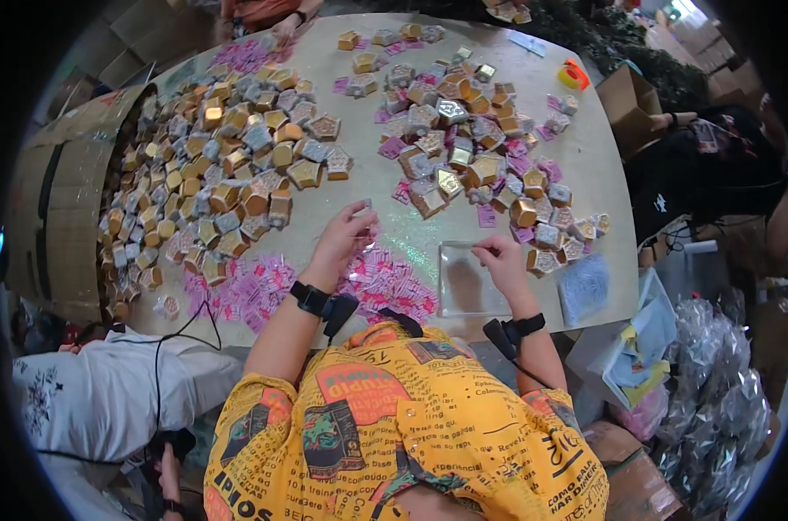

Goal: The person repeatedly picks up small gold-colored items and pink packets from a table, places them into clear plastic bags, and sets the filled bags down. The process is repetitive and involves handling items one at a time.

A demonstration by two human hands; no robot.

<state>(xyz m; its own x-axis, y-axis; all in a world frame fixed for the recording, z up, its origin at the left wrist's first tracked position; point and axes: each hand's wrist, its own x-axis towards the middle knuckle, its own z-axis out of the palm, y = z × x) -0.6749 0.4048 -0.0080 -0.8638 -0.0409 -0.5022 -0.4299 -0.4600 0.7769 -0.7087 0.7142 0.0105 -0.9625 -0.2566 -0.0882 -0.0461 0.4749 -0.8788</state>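
Note:
My left hand is raised over the table, thumb and fingers pinched together. Something small and clear seems to show at the fingertips, too small to name. Beneath and beside it spreads a heap of pink-and-white printed slips. My right hand is also closed in a pinch, above the right side of a clear rectangular tray or stack of film. What its fingertips hold, if anything, is hidden. Ahead of both hands lies a pile of gold, wrapped, house-shaped pieces, with pink slips among them.
A larger heap of gold and silvery pieces spills from a cardboard box at left. Clear plastic bags lie at the right table edge. An orange tape dispenser stands at the far right. Other people sit around the table.

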